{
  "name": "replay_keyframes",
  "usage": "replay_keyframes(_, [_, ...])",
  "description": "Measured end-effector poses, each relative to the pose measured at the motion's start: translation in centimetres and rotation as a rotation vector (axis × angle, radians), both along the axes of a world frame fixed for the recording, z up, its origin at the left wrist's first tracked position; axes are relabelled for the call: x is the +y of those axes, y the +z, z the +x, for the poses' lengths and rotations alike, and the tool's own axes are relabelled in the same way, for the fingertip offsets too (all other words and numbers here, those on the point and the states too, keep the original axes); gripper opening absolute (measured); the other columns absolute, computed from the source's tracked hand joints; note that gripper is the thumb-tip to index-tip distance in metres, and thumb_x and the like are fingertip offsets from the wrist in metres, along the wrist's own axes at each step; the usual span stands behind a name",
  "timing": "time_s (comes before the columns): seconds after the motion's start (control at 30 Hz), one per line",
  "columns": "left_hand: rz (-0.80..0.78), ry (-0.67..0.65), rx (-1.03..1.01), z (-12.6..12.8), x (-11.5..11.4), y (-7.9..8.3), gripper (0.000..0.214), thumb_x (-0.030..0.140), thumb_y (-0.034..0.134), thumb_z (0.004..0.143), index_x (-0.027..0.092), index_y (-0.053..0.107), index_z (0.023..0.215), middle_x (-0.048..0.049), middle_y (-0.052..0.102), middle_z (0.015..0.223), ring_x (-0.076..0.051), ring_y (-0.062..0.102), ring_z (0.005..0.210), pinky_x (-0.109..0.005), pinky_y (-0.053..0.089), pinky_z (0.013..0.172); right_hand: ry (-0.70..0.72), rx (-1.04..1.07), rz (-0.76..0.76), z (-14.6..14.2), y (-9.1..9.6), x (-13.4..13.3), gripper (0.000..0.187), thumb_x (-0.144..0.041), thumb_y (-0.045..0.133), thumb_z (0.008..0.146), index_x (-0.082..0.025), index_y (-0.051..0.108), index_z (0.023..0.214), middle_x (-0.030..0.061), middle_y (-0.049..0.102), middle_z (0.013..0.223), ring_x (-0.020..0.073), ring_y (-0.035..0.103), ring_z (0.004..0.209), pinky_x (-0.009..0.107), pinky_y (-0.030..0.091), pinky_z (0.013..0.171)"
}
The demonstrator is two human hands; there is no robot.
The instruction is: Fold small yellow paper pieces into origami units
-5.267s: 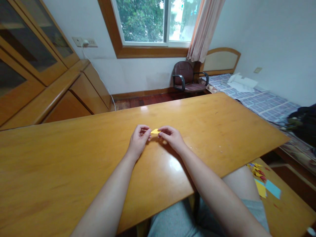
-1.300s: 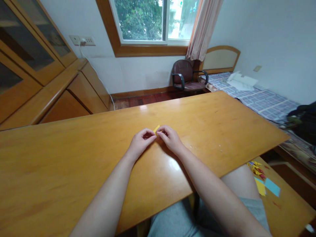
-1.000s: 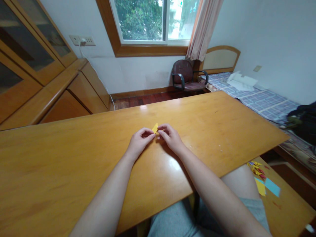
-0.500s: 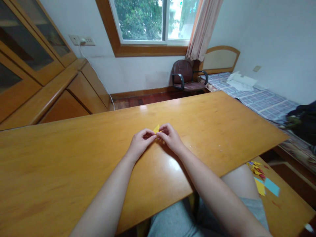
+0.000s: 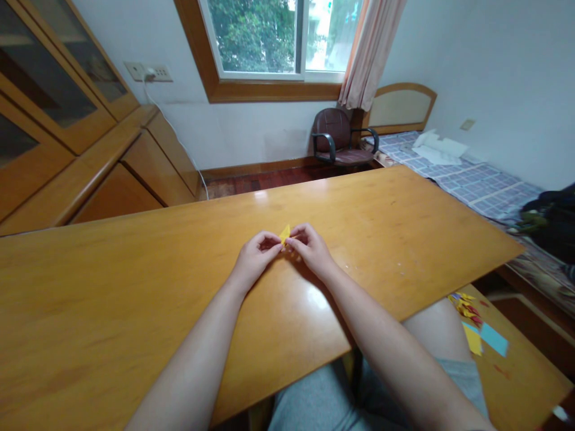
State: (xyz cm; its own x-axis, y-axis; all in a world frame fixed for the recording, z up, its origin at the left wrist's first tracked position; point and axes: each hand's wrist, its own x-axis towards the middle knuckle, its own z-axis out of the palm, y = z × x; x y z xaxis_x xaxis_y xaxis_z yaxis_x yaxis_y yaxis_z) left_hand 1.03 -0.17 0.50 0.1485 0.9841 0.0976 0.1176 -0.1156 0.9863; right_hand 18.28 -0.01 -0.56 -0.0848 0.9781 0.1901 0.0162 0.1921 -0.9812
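A small piece of folded yellow paper (image 5: 285, 233) is pinched between my two hands, just above the wooden table (image 5: 135, 287). My left hand (image 5: 257, 256) grips its left side between thumb and fingers. From the right, my right hand (image 5: 311, 248) closes thumb and fingertips on the other side. One pointed tip of the paper sticks up between the fingertips; its lower part is mostly hidden by them.
At lower right, a bench (image 5: 534, 383) bears yellow paper sheets (image 5: 472, 340), a light blue sheet (image 5: 495, 339) and a pile of small folded yellow and red papers (image 5: 466, 309). Beyond the table stand a brown armchair (image 5: 335, 137) and a bed (image 5: 485, 185).
Both hands stay in nearly the same place, with the fingertips shifting slightly. A little more of the yellow paper shows between them.
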Motion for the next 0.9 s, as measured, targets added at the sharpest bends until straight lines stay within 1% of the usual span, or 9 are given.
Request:
replay_keyframes(0.33, [-0.007,0.009,0.011,0.13,-0.13,0.30,0.026,0.037,0.076,0.070,0.018,0.062,0.081,-0.0002,0.066,0.079,-0.016,0.062,0.078,-0.029,0.049,0.077,-0.027,-0.053,0.032,-0.09,-0.12,0.02,0.019,-0.032,0.068,0.080,-0.021,0.056,0.089,-0.0024,0.061,0.079,0.0127,0.059,0.069,0.026,0.046,0.067])
replay_keyframes(0.53, [-0.020,0.016,-0.002,0.17,-0.14,0.28,0.027,0.038,0.076,0.069,0.018,0.062,0.081,-0.0008,0.066,0.081,-0.017,0.063,0.079,-0.030,0.050,0.078,-0.028,-0.064,0.031,0.00,-0.16,0.01,0.019,-0.034,0.068,0.080,-0.021,0.056,0.090,-0.0026,0.062,0.079,0.0124,0.059,0.069,0.026,0.046,0.067])
replay_keyframes(0.73, [-0.035,0.001,0.000,0.12,-0.11,0.03,0.030,0.041,0.079,0.067,0.019,0.063,0.081,-0.0010,0.067,0.081,-0.017,0.063,0.077,-0.030,0.050,0.077,-0.030,-0.052,0.025,-0.07,0.11,-0.09,0.019,-0.034,0.068,0.080,-0.021,0.056,0.088,-0.0030,0.062,0.077,0.0119,0.059,0.066,0.025,0.045,0.064])
replay_keyframes(0.9, [-0.017,0.010,0.018,0.06,0.03,-0.01,0.029,0.040,0.079,0.067,0.019,0.063,0.081,-0.0006,0.066,0.080,-0.017,0.063,0.078,-0.030,0.050,0.078,-0.027,-0.058,0.005,-0.15,0.31,-0.19,0.021,-0.036,0.068,0.079,-0.021,0.055,0.088,-0.0030,0.062,0.076,0.0116,0.058,0.062,0.025,0.044,0.060])
